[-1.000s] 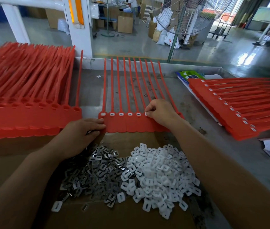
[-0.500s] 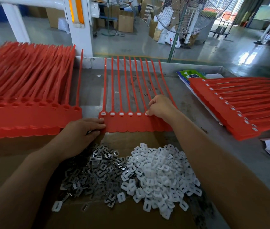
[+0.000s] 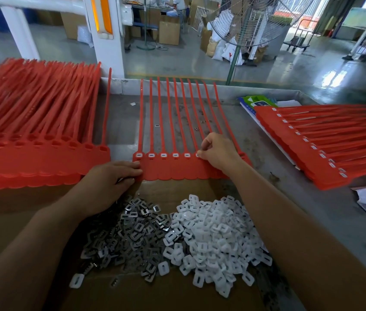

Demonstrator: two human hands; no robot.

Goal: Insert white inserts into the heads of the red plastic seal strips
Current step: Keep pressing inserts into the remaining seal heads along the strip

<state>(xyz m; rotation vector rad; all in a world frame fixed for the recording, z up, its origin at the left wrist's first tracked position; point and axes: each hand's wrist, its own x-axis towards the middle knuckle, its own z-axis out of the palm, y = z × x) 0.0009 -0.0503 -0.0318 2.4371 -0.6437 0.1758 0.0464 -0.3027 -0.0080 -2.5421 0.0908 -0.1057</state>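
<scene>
Across the worktop, three batches of red seal strips are laid out, seemingly so that work passes from left to right. A thick left stack with empty heads is kept on one side. A right stack, whose heads already show white, is fanned on the other. Between them, one joined row of strips is spread flat with its tails pointing away and its heads towards the person, so each socket can be reached. A cardboard sheet is laid at the near edge. On it, a pile of white inserts is heaped within easy reach beside a pile of grey metal clips.

The row's near left corner is pressed down by the flat, straightened fingers of the left hand, apparently to stop it sliding; nothing is seen to be gripped. At the sixth head from the left, a white insert is pinched between thumb and forefinger of the right hand, apparently for seating. Five heads to its left are filled; those beneath the hand are hidden.
</scene>
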